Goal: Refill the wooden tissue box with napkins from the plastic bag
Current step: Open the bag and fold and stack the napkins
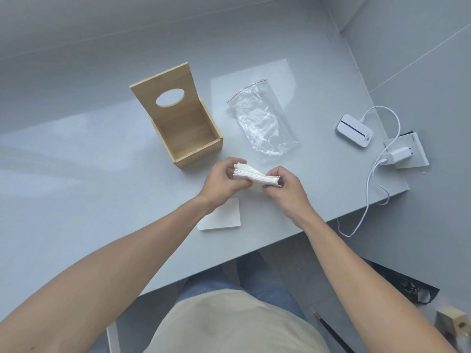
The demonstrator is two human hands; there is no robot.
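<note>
Both hands clamped on the napkin stack (255, 176), one at each end: left hand (224, 182) pinches the left end, right hand (283, 188) the right end. Stack is held just above the tabletop (76, 194) near its front edge, twisted and fanned at the left end, likely to square or loosen the sheets before loading. Cannot tell if it touches the surface.

Wooden tissue box (183, 123) sits mid-tabletop, just behind and left of the hands. Lid with the oval hole is tipped up and back, so the cavity faces the person; interior looks empty, ready to take the stack. Placement close to the hands keeps the transfer short.

Plastic bag (262, 118) lies flat to the right of the box, zip end toward the back edge, looks emptied and set aside. So napkins are out, not yet in the box.

A white card (221, 215) lies flat near the front edge, partly under the left forearm. Purpose unclear.

Toward the right edge: small white device (354, 131), charger plug (400, 155) and white cable (374, 179) trailing off the front edge. Unrelated to the task, well apart from the hands.

Next step judged: tidy the stack, then lower it into the open box.
</note>
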